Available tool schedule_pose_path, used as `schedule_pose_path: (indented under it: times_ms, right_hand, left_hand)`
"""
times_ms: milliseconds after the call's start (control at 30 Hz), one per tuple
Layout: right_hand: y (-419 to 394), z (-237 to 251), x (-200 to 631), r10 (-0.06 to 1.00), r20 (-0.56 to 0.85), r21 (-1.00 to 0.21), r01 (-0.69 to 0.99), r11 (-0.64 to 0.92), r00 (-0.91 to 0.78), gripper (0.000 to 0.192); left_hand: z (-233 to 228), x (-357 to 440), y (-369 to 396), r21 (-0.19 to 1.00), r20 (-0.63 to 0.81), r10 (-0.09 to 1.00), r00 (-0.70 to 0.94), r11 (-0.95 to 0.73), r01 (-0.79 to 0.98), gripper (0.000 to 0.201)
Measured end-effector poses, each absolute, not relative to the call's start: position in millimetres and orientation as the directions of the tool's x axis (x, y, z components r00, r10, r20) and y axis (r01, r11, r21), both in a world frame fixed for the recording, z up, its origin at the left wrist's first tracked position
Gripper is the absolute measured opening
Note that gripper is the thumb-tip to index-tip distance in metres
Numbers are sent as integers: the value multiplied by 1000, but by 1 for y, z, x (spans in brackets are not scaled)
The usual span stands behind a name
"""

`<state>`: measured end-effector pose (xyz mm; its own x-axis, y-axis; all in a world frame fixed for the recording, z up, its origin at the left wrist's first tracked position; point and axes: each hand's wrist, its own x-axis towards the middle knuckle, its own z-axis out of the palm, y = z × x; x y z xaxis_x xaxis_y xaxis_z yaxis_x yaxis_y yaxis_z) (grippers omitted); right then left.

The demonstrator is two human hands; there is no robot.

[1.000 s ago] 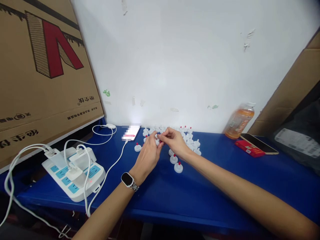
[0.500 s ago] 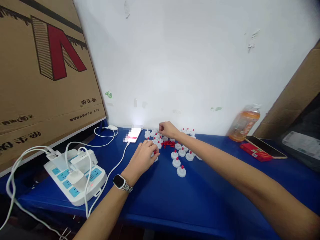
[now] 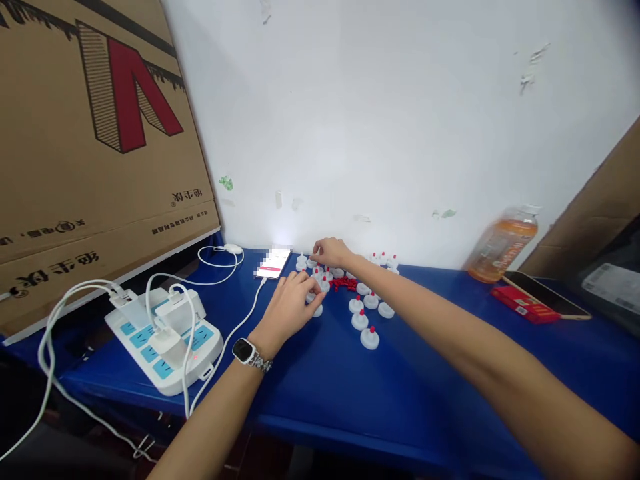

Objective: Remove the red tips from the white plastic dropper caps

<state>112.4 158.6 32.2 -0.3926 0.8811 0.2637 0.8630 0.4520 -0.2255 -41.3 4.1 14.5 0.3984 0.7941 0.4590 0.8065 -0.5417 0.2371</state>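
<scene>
Several white round caps with small red tips, such as the near one (image 3: 369,339), stand spread over the blue table (image 3: 320,393). Small red pieces (image 3: 344,285) lie in a loose pile among them. My left hand (image 3: 293,301) is curled with thumb and fingers round a white cap (image 3: 312,297) at the near left of the group. Farther back, my right hand (image 3: 331,252) pinches with its fingertips down at the far-left caps. Whatever lies between those fingertips is too small to make out. A white cap without a red tip (image 3: 385,310) sits on the right.
A lit phone (image 3: 274,264) on a cable lies left of the caps. A white power strip (image 3: 167,380) with plugs and cords takes up the left side. On the right are an orange drink bottle (image 3: 503,247), a red box (image 3: 523,305) and another phone (image 3: 547,295).
My right hand has shifted slightly left and lower towards the far-left caps. My left hand stays at the near-left caps. The whole view has swung a little to the left.
</scene>
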Motion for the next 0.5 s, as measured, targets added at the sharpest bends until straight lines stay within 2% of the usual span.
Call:
schedule_pose_path:
  times_ms: [133,233,333,400,500]
  right_hand:
    - [156,34,106,892,265,-267,861,432,-366,13]
    - [140,39,115,882,345,-358,823,441,-322,15]
    - [107,45,129,838,461,-550,647,528,-293,16]
    - [80,47,138,818,487,-645,505,574,-306,19]
    - [49,46,149,819,456,-731,379,568,-347,26]
  left_hand:
    - [13,-43,6,278,493,791,362,-537,796,18]
    - [12,-43,6,290,564,763,315,-540,790,15]
    - [13,-39,5,312,662,717,219,-529,789,17]
    - [14,-34,3,330,700,693,173,-528,782,24]
    - [13,-28,-1,320,646,726,237,-539,779,32]
